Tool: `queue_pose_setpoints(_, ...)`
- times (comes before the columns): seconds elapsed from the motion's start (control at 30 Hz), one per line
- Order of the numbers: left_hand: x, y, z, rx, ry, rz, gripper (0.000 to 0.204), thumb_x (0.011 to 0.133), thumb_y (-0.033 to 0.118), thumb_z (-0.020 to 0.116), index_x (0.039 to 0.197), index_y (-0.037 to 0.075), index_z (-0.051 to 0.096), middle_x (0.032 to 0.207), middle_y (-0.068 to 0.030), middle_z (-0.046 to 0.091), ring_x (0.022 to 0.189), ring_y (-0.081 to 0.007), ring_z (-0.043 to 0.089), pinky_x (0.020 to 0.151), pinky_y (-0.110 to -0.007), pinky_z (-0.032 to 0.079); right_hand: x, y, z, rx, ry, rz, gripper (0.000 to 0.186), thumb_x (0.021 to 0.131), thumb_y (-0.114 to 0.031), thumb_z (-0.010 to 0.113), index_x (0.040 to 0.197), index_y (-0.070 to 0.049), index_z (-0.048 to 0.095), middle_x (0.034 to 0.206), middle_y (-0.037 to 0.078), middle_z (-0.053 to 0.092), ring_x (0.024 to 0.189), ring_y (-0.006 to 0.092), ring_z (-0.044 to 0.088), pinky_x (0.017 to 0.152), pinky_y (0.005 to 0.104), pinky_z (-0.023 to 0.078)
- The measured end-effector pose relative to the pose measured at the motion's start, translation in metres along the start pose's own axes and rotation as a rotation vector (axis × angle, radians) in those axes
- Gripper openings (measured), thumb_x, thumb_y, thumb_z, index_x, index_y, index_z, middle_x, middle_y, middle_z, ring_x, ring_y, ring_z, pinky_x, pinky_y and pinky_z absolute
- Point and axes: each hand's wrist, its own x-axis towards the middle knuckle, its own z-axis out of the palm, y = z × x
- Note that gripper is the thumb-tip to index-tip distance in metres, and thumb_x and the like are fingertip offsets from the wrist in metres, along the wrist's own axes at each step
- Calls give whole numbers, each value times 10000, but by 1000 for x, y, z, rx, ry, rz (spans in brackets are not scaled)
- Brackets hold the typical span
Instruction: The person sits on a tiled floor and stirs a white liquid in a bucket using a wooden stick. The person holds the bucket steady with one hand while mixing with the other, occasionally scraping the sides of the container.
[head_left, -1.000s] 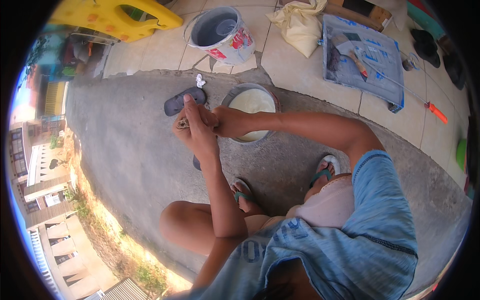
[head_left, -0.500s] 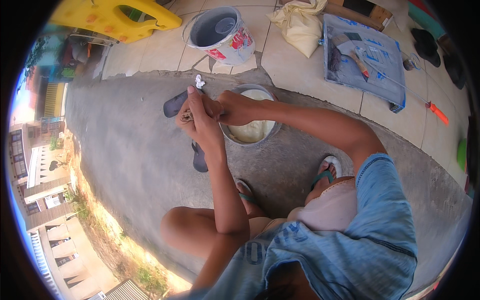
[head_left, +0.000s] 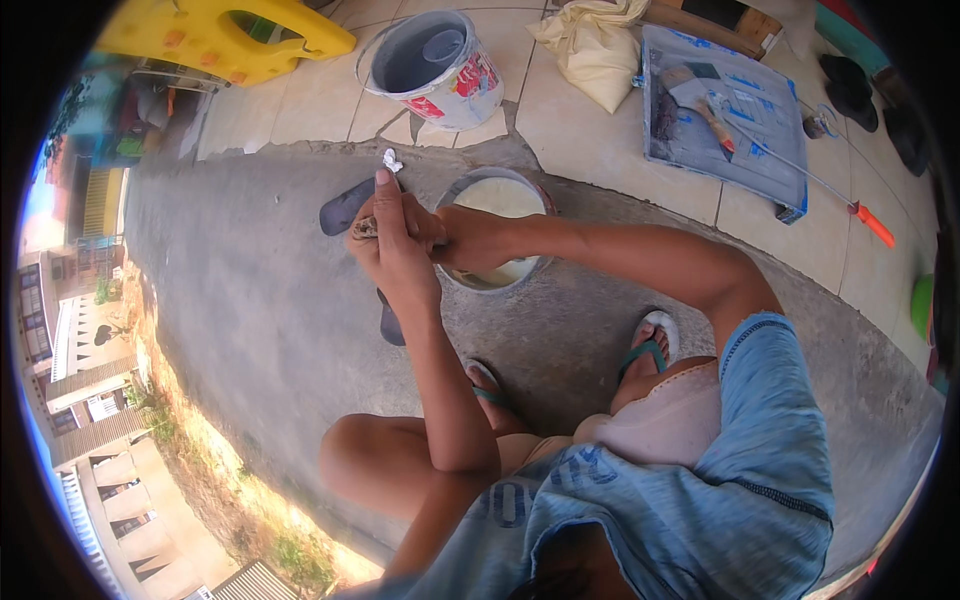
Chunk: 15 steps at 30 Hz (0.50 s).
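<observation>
Brown stick (head_left: pixel 366 229) clenched two-handed, probably for leverage: left hand (head_left: pixel 393 232) outside bucket (head_left: pixel 500 288) at 9 o'clock, right hand (head_left: pixel 472 237) above it.

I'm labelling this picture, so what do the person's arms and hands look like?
The left hand and right hand are bare, no gloves or wristbands visible. The right arm has a short, faded blue fabric sleeve with a dark shoulder seam; the left forearm is bare.
</observation>
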Motion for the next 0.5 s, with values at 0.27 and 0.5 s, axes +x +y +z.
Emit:
queue_pose_setpoints(0.27,-5,-14,0,-17,-7,184,508,958,223,460,501,88,287,446,-9,315,417,-93,284,411,-278,240,15,14,-13,-190,84,-261,264,776,-241,608,703,12,621,642,222,593,629,361,611,586,391,469)
queue_pose_setpoints(0.5,-14,2,-6,189,-15,137,500,950,204,480,502,94,289,447,-4,329,416,-72,288,403,-262,207,12,1,16,-25,91,-129,208,780,-206,587,733,-5,614,634,186,603,636,319,624,624,365,479)
